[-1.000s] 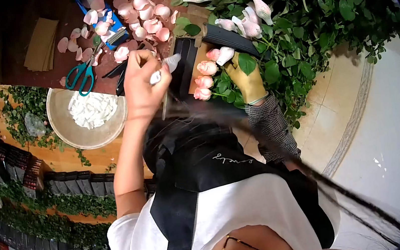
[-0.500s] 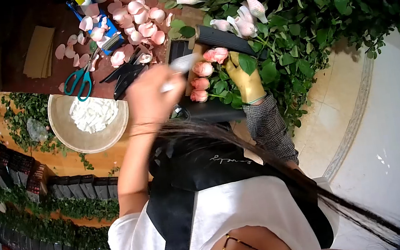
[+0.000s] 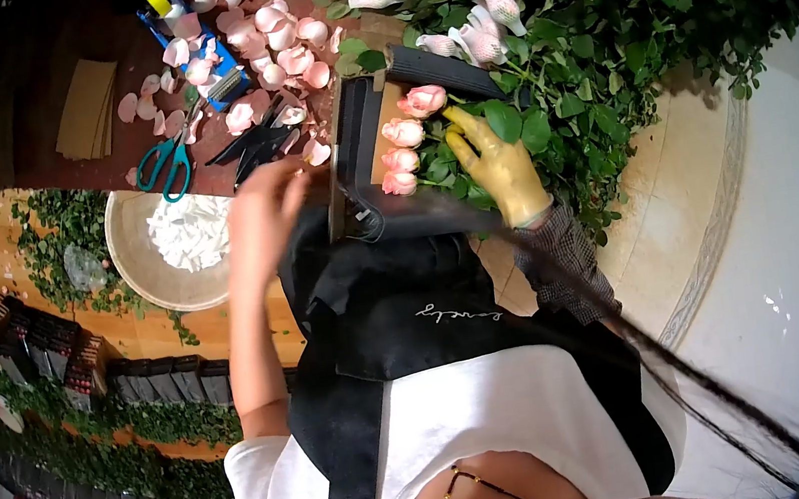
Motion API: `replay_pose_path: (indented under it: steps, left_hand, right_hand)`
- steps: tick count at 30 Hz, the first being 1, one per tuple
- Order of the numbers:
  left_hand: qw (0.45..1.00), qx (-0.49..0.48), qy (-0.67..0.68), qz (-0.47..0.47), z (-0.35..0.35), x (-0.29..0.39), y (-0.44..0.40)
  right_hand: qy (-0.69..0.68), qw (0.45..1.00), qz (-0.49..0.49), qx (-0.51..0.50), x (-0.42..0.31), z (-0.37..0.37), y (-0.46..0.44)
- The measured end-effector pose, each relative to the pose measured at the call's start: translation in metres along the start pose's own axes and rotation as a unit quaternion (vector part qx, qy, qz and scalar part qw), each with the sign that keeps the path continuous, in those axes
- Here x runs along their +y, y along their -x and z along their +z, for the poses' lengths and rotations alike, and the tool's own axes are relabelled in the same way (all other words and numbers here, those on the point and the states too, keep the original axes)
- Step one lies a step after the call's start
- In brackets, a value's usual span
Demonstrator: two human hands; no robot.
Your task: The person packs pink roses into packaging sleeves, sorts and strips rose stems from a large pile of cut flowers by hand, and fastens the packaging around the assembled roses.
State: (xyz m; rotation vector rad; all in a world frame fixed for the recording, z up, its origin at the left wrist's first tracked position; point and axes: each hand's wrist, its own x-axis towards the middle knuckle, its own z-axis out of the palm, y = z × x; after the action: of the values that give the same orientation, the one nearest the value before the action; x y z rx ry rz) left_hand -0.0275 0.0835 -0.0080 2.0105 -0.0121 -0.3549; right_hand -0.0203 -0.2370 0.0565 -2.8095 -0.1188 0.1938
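My bare left hand [image 3: 266,215] is beside the right rim of a round bowl [image 3: 186,300] of small white pieces [image 3: 191,234]. Its thumb and fingers are apart, with nothing visible between them. In a yellow glove, my right hand [image 3: 500,168] rests over leafy stems, fingers spread, just right of several pink roses [image 3: 402,133]. The blooms lie in a column on a brown cardboard piece in a dark holder [image 3: 360,139]. One green leaf [image 3: 503,121] partly covers the area by the gloved fingers.
Teal-handled scissors [image 3: 165,169], a blue tape dispenser [image 3: 225,86] and loose pink petals [image 3: 294,59] lie on the reddish table. White-netted buds [image 3: 499,9] with dense foliage [image 3: 614,39] are at upper right. Dark-wrapped bundles [image 3: 159,380] line the lower left.
My left hand has moved left from near the roses to the bowl; the blurred white item by it is no longer visible. My right hand has shifted slightly right and down, fingers spread.
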Motion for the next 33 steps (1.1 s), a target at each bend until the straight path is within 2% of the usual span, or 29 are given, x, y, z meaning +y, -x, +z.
replay_pose_path:
  steps: [1,2,3,4,6,8,10,12,14,16,17,18,21,23,29,31,33]
  left_hand:
    - [0.998,0.007,0.05,0.032,0.024,0.003,-0.01]
    - [0.994,-0.036,0.097,0.023,0.035,0.019,-0.022]
    - [0.99,-0.019,0.112,0.083,0.052,0.028,-0.035]
    - [0.989,-0.076,0.115,0.047,0.058,0.045,-0.046]
    - [0.994,-0.05,0.04,0.087,0.082,0.062,-0.064]
    - [0.992,-0.019,-0.028,0.124,0.101,0.062,-0.081]
    - [0.988,-0.014,-0.069,0.135,0.102,0.068,-0.084]
    - [0.986,-0.034,0.072,0.147,0.098,0.076,-0.076]
    - [0.972,-0.04,0.064,0.221,0.085,0.084,-0.07]
    - [0.953,-0.031,0.158,0.257,0.082,0.096,-0.062]
    - [0.951,-0.051,0.195,0.234,0.087,0.096,-0.058]
    - [0.958,-0.06,0.178,0.216,0.082,0.102,-0.054]
    - [0.953,-0.023,0.162,0.254,0.079,0.109,-0.048]
    - [0.952,0.063,0.095,0.283,0.074,0.117,-0.044]
    - [0.956,0.061,0.139,0.252,0.066,0.13,-0.034]
    - [0.954,0.073,0.143,0.255,0.067,0.129,-0.036]
    - [0.935,0.054,0.109,0.333,0.068,0.122,-0.041]
  right_hand:
    - [-0.022,1.0,0.015,0.002,-0.012,-0.009,0.0]
    - [-0.046,0.999,0.03,0.003,-0.026,-0.02,-0.003]
    - [-0.045,0.998,0.033,0.005,-0.033,-0.024,-0.005]
    - [-0.017,0.999,0.032,0.038,-0.037,-0.026,-0.008]
    - [0.013,0.996,0.034,0.08,-0.036,-0.024,-0.012]
    - [-0.014,0.993,0.028,0.117,-0.029,-0.015,-0.015]
    - [-0.018,0.991,0.022,0.128,-0.029,-0.019,-0.013]
    - [-0.026,0.991,0.082,0.103,-0.024,-0.017,-0.007]
    - [-0.023,0.992,0.091,0.09,-0.025,-0.02,-0.006]
    - [-0.07,0.993,0.098,0.001,-0.034,-0.033,-0.005]
    - [-0.098,0.989,0.11,-0.011,-0.03,-0.032,-0.004]
    - [-0.098,0.989,0.112,-0.008,-0.03,-0.034,-0.003]
    - [-0.083,0.992,0.014,0.097,-0.04,-0.043,0.001]
    - [-0.063,0.993,0.016,0.1,-0.039,-0.042,0.006]
    - [-0.055,0.991,0.033,0.117,-0.044,-0.042,0.013]
    - [-0.033,0.993,0.066,0.087,-0.046,-0.045,0.014]
    - [-0.054,0.993,0.065,0.08,-0.045,-0.045,0.014]
